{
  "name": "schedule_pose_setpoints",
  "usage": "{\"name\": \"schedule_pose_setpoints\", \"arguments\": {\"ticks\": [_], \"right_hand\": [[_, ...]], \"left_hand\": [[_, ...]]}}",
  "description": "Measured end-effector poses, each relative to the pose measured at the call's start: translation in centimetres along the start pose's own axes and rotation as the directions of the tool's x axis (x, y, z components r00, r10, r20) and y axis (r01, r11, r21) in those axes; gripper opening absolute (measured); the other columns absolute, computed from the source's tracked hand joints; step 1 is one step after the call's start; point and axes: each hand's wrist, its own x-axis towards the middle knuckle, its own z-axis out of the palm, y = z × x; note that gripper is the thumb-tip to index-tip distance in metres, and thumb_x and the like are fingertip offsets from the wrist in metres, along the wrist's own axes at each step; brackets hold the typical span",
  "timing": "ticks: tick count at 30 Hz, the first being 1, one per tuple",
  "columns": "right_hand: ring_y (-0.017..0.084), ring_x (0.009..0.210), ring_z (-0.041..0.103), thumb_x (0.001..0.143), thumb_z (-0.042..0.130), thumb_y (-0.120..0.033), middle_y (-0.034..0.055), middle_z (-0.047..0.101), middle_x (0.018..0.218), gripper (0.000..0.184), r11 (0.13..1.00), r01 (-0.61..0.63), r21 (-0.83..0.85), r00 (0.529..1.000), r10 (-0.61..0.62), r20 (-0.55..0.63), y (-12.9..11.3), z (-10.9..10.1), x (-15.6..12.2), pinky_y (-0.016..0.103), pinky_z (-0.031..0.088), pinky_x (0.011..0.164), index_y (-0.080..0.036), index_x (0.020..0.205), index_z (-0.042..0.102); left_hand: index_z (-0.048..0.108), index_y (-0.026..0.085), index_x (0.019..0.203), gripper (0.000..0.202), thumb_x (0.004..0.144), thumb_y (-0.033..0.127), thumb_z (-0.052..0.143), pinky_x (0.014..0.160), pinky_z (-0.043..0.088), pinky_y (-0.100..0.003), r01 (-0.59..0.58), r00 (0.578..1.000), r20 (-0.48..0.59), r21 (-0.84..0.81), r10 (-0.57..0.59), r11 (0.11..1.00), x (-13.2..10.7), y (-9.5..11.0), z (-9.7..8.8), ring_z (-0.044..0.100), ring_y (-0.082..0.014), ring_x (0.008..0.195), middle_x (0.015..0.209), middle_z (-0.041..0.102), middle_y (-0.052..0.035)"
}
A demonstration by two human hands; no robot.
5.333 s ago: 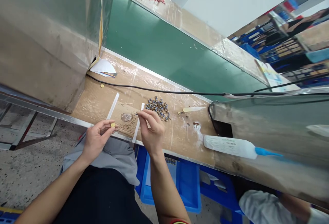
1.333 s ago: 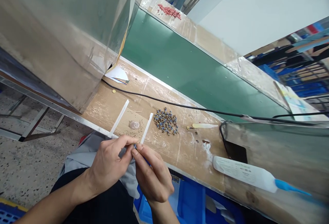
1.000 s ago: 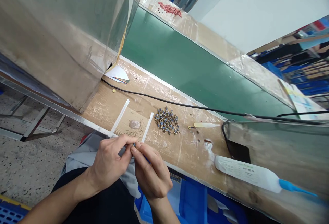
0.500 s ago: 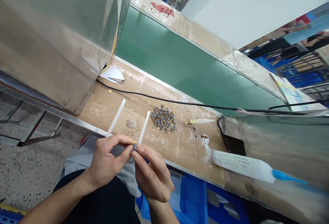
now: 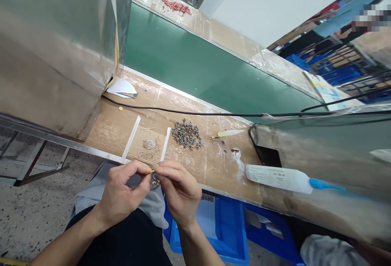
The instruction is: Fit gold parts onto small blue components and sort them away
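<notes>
My left hand (image 5: 126,188) pinches a small blue-and-gold metal part (image 5: 155,179) between thumb and fingertips, just off the bench's front edge. From the other side my right hand (image 5: 179,190) closes on the same part, so the fingertips of both hands meet around it. Its exact kind is too small to tell. On the bench ahead lies a pile of similar blue-and-gold parts (image 5: 187,134). Left of the pile, between two white tape strips, a small clear lump (image 5: 149,144) sits among scattered tiny dark pieces.
A black cable (image 5: 183,113) crosses the bench. At the right lies a white bottle with a blue nozzle (image 5: 277,178). Below the edge is a blue bin (image 5: 230,233). Red pieces (image 5: 176,7) lie on the far ledge. Another person (image 5: 339,21) is at upper right.
The view has shifted, so the bench items sit further left. The right fingers have moved up over the part, and more of it shows below the fingertips.
</notes>
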Motion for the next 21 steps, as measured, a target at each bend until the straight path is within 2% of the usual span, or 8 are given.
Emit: {"name": "schedule_pose_setpoints", "arguments": {"ticks": [15,21], "right_hand": [[0.017,0.094,0.081,0.102,0.083,-0.015,0.0011,0.087,0.101,0.019,0.939,-0.231,0.253,0.971,0.24,-0.004,0.0,-1.1,-0.6,0.029,0.067,0.085,-0.032,0.107,0.089],[0.018,0.093,0.082,0.102,0.086,-0.022,0.002,0.086,0.099,0.008,0.91,-0.278,0.306,0.949,0.309,-0.057,0.1,-1.7,-0.8,0.03,0.066,0.087,-0.029,0.103,0.089]], "left_hand": [[0.072,0.023,0.093,0.017,0.1,0.008,0.068,0.077,0.057,-0.019,0.004,0.996,0.092,0.063,-0.009,0.998,0.3,0.6,1.1,0.076,-0.0106,0.079,0.086,0.079,0.0044],[0.079,0.023,0.096,0.009,0.102,0.019,0.073,0.077,0.059,-0.023,0.03,0.99,0.136,0.13,-0.048,0.991,0.2,-0.3,1.4,0.078,-0.0162,0.082,0.091,0.082,0.0004]]}}
